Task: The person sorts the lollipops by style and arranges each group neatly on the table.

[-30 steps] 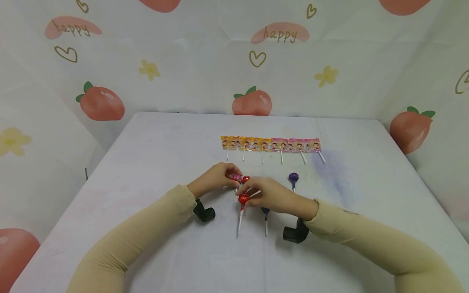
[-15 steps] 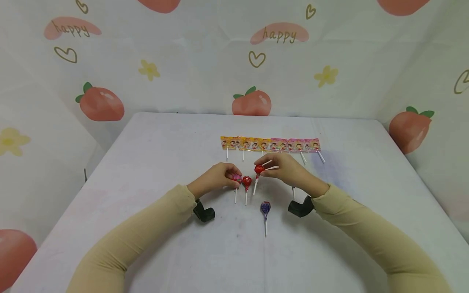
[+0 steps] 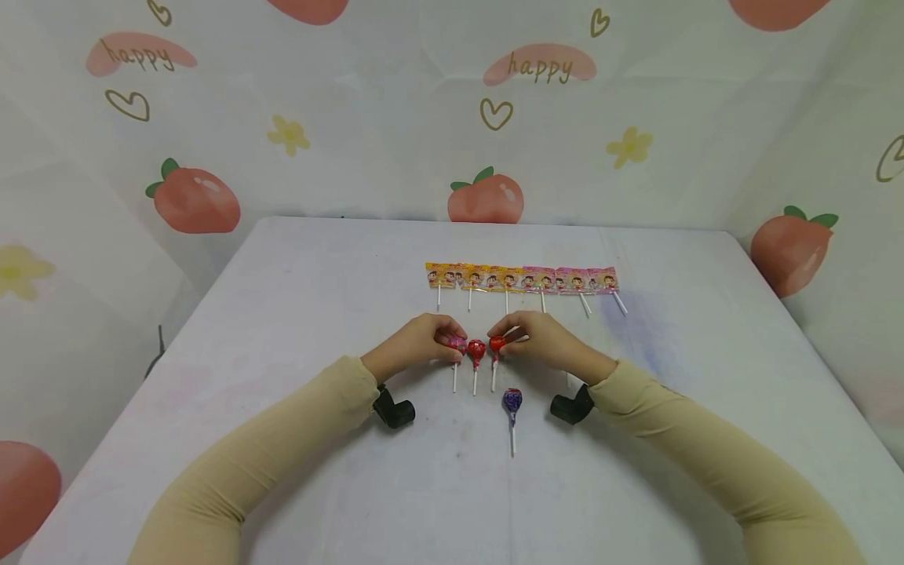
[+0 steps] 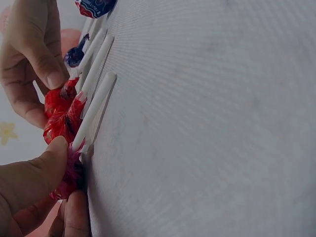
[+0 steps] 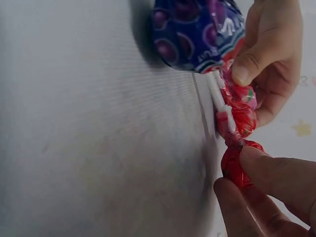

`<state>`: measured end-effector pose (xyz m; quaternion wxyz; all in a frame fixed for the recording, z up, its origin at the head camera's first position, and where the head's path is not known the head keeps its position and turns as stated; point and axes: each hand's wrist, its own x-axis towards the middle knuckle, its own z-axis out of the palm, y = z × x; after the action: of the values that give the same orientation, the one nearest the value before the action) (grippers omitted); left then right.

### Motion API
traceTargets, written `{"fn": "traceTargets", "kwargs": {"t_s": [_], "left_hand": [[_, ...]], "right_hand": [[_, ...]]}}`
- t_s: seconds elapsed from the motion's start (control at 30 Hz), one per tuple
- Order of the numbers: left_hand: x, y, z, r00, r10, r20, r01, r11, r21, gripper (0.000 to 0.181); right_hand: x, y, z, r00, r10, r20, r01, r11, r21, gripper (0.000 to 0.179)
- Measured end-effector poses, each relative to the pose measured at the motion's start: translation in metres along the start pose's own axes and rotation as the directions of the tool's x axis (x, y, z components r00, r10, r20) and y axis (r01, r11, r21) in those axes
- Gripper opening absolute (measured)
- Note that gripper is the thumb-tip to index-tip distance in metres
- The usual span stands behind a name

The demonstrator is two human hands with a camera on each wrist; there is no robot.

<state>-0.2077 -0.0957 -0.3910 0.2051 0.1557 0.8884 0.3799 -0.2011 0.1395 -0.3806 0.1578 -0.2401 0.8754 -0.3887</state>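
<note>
My left hand (image 3: 426, 339) pinches the head of a pink lollipop (image 4: 73, 173) between thumb and fingers, its white stick pointing toward me. A red lollipop (image 3: 476, 351) lies just right of it, between the two hands. With thumb and fingertips, my right hand (image 3: 535, 337) pinches a second red lollipop (image 5: 236, 165) at the right end of this short row. All three sticks run roughly parallel. Nearer to me lies a purple lollipop (image 3: 512, 400), large in the right wrist view. Another dark purple lollipop (image 4: 75, 55) shows in the left wrist view; the right hand mostly hides it in the head view.
Behind the hands, several flat-wrapped lollipops in yellow wrappers (image 3: 475, 277) and pink wrappers (image 3: 575, 280) form a row on the white table (image 3: 339, 486). Black wrist mounts (image 3: 395, 411) hang under both wrists. A patterned cloth (image 3: 395, 118) rises behind the table's back edge.
My right hand has carried the second red lollipop from the near side to the right of the first red one, and set it in line there. The left hand has stayed still.
</note>
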Motion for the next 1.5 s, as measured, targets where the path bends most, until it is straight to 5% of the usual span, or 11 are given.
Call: {"fn": "traceTargets", "kwargs": {"t_s": [1.5], "left_hand": [[-0.0013,0.0007,-0.0006,1.000,0.009,-0.002,-0.009,1.000,-0.003,0.030]], "right_hand": [[0.0006,-0.0035,0.0038,0.999,0.003,0.033,0.000,0.998,-0.065,0.026]]}}
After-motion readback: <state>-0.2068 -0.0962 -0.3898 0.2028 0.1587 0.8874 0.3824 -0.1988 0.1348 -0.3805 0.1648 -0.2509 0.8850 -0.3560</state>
